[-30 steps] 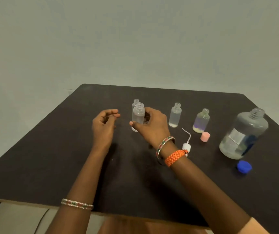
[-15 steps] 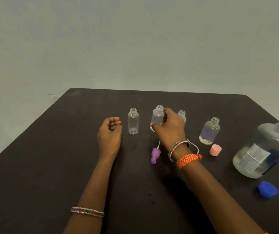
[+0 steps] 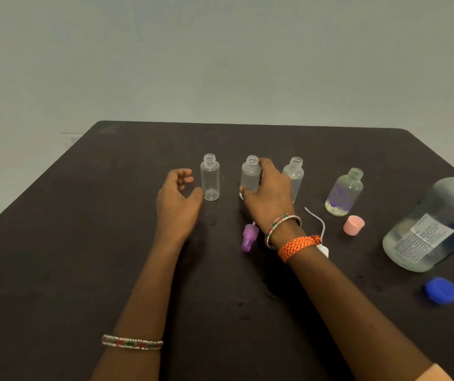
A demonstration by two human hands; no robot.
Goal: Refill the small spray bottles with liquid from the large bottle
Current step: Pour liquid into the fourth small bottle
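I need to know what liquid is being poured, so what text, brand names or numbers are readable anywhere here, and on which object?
Nothing can be read.
White label on the large bottle: lines of small print, too blurred to read.
Small bottle with purple markings: a purple print, not readable as words.
The other small bottles, caps and table show no text.

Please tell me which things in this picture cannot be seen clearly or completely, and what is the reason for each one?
- Large bottle: head view, its neck is cut off by the right edge; label text blurred.
- Second small bottle: its base is hidden by the right hand, whose fingers wrap it.
- Third small bottle: its left side is hidden behind that hand.
- White sprayer head: mostly hidden by the right wrist.
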